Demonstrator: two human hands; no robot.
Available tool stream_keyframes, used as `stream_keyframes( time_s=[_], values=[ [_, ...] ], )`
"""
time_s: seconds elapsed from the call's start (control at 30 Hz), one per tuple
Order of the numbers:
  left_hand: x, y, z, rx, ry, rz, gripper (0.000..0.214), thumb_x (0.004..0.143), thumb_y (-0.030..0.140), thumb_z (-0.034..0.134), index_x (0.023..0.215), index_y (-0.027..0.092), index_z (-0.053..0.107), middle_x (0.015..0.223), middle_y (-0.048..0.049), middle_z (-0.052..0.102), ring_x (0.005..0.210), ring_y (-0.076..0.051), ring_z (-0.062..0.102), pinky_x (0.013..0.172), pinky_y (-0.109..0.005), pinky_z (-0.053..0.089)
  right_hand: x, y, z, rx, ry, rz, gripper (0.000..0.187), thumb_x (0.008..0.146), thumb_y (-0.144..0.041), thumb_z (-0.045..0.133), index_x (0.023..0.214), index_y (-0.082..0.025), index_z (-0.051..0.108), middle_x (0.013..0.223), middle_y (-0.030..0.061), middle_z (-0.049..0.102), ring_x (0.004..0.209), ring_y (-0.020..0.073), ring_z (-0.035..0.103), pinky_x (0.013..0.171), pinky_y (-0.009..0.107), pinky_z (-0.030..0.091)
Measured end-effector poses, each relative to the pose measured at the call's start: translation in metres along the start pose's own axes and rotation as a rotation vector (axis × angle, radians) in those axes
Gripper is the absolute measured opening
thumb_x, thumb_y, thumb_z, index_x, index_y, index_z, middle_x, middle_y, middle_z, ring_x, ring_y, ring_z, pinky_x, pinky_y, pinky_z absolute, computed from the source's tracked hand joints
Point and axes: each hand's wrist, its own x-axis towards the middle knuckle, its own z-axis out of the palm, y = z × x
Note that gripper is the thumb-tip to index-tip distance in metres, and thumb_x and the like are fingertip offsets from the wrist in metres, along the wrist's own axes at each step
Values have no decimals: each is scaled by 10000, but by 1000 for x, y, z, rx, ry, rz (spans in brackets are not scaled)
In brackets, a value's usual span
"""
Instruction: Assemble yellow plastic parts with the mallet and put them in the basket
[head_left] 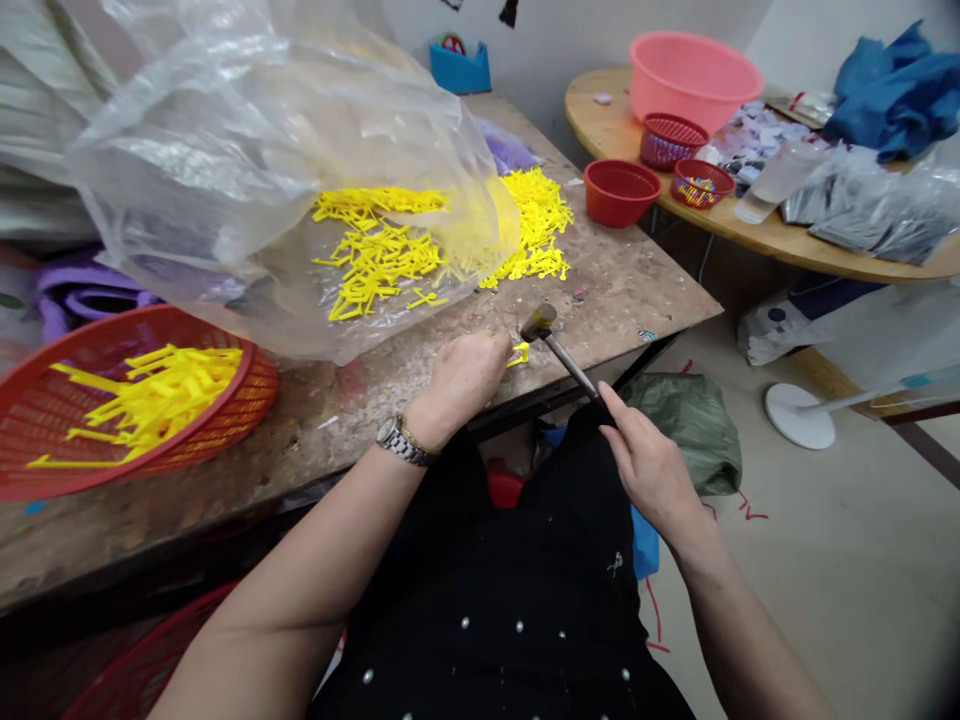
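Observation:
My right hand (651,462) is wrapped round the dark grip of a hammer (568,362). The hammer's head hangs just above the worktable's front edge, to the right of my left hand (471,372). With its fingers closed, my left hand holds a small yellow plastic piece (519,354) down on the tabletop. Only one end of that piece shows past my fingers. Behind my hands lies a pile of yellow plastic pieces (534,222). More of them lie in a large clear plastic bag (225,150) with its mouth toward me.
A red basket (259,385) of long yellow pieces stands at the left on the worn worktable (615,290). A red bowl (621,195) sits at its far right corner. Behind is a round wooden table (825,245) with a pink basin (694,80). A blue tape dispenser (461,70) stands at the back.

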Motion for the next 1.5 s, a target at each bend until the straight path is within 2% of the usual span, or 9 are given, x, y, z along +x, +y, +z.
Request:
stream_keyframes(
  time_s=[0.2, 0.4, 0.6, 0.8, 0.93, 1.0, 1.17, 1.33, 1.5],
  values=[
    [0, 0, -1, -14, -3, 9, 284, 997, 180, 404, 961, 134, 682, 960, -150, 714, 891, -259, 678, 753, -313, 484, -2, -12, -6, 42, 252, -125, 574, 1023, -255, 436, 1582, -312, 317, 1300, 97, 661, 1097, 240, 675, 949, 384, 581],
    [1, 1, -1, -23, -29, -12, 288, 974, 127, 391, 1013, 117, 676, 1006, -155, 713, 969, -275, 683, 802, -330, 502, 2, -6, 2, -101, -2, 11, 507, 1032, -275, 409, 1533, -200, 432, 1052, 110, 717, 935, 251, 714, 838, 380, 603],
    [0, 3, 1, 10, -21, -21, 295, 980, 155, 398, 997, 127, 692, 1016, -163, 721, 963, -284, 692, 819, -349, 521, -3, -9, -3, -24, 216, -70, 534, 1039, -272, 404, 1569, -222, 359, 1259, 124, 678, 1068, 229, 683, 945, 365, 575],
    [-2, 4, 3, 20, -7, -32, 316, 1002, 179, 378, 1004, 122, 688, 1006, -151, 724, 971, -298, 700, 791, -349, 526, -5, -2, 3, -70, 24, 29, 509, 1038, -293, 391, 1539, -207, 422, 1142, 124, 715, 1001, 253, 708, 916, 403, 587],
    [-2, 6, 1, 20, -21, -37, 312, 999, 187, 389, 983, 119, 693, 1008, -157, 721, 972, -299, 698, 785, -344, 522, -7, -3, 0, -28, 180, -15, 524, 1041, -304, 393, 1559, -226, 382, 1231, 127, 688, 1087, 245, 680, 969, 393, 565],
    [-3, 6, 0, 16, -13, -28, 316, 1003, 197, 387, 988, 119, 693, 1001, -158, 720, 972, -290, 696, 794, -336, 518, -8, -3, 2, -23, 185, -29, 528, 1042, -296, 383, 1565, -219, 369, 1196, 125, 697, 1060, 238, 687, 946, 383, 574],
    [-5, 6, 0, 7, -13, -28, 311, 1006, 191, 383, 1010, 116, 685, 1012, -159, 718, 972, -283, 691, 808, -336, 512, -7, 3, 5, -90, -21, 65, 510, 1037, -305, 389, 1535, -202, 427, 1051, 112, 718, 972, 262, 712, 883, 404, 592],
    [-6, 3, 7, -22, 25, -11, 300, 1008, 199, 397, 967, 128, 685, 1009, -152, 716, 964, -271, 686, 820, -329, 504, -7, 0, -6, -27, 49, 25, 517, 1044, -309, 390, 1554, -223, 391, 1268, 119, 678, 1112, 250, 681, 974, 391, 561],
    [-6, 4, 8, -14, 22, -26, 318, 1019, 227, 388, 992, 125, 688, 1011, -156, 720, 940, -274, 692, 799, -334, 510, -8, -7, -4, -8, 211, -33, 526, 1038, -282, 407, 1560, -226, 377, 1294, 116, 669, 1134, 230, 671, 981, 366, 559]
  ],
)
